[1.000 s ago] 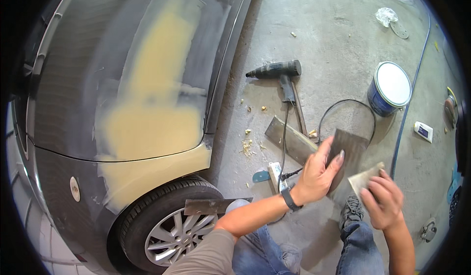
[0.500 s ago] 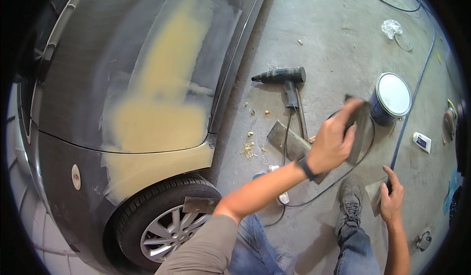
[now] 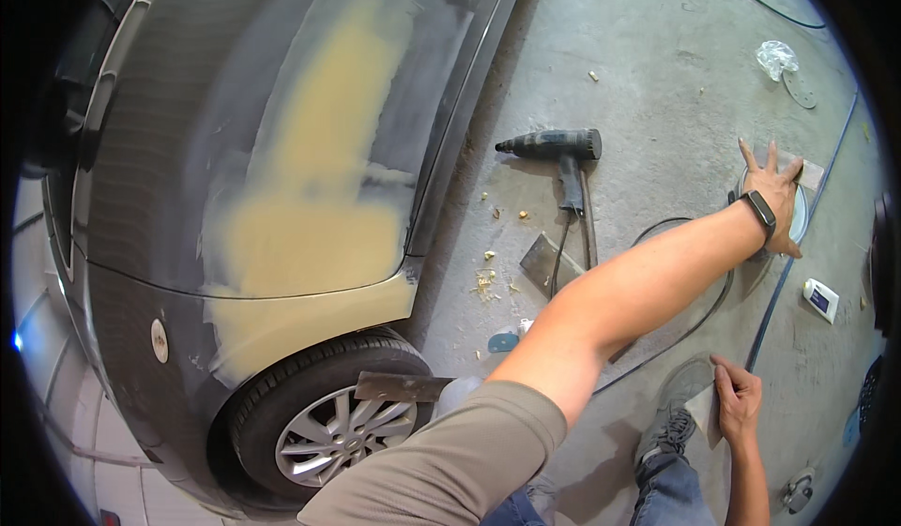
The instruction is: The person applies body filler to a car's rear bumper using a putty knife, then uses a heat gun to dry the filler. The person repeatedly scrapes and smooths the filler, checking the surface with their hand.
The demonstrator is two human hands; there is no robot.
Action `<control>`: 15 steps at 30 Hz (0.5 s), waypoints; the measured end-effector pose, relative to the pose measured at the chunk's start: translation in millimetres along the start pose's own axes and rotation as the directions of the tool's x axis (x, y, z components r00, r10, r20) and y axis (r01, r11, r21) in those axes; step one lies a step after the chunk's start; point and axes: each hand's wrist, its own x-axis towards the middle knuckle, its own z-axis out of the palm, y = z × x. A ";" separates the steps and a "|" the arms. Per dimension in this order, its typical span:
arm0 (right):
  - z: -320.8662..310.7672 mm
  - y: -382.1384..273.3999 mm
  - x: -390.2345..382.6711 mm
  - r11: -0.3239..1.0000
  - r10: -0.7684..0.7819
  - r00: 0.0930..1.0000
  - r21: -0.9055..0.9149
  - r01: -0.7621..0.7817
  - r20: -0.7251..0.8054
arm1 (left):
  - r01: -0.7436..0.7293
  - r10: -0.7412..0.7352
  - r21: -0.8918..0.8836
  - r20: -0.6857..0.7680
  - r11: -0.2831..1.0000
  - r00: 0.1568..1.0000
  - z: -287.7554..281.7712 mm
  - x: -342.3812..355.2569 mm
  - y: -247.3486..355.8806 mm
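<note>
My left hand [image 3: 774, 193], with a dark wristband, is stretched far to the right over the can [image 3: 801, 216]. Its fingers are spread and it grips nothing. A flat putty spreader [image 3: 809, 171] lies at the fingertips, over the can's pale lid; the hand partly covers it. Lower right, my right hand [image 3: 741, 395] pinches a thin pale putty spreader [image 3: 704, 415] by its edge, above my shoe. To the left stands the dark car panel [image 3: 178, 151] with a yellowish filler patch [image 3: 305, 235] running down to the wheel arch.
A heat gun [image 3: 563, 146] lies on the concrete, its cable trailing. Another flat plate [image 3: 544, 263] rests nearby, and a plate [image 3: 399, 386] sits against the tire [image 3: 253, 432]. A white tube [image 3: 821, 300], blue hose [image 3: 786, 301] and crumpled plastic [image 3: 777, 59] are at right.
My left hand has reached right to the can and let go of the spreader it held; its fingers are now spread. My right hand has closed its fingers on its spreader.
</note>
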 end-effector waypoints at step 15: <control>15.9 -12.5 95.3 0.963 0.232 0.872 0.024 -0.267 0.431 | -0.077 0.092 -0.060 0.294 0.995 0.952 28.1 53.8 4.7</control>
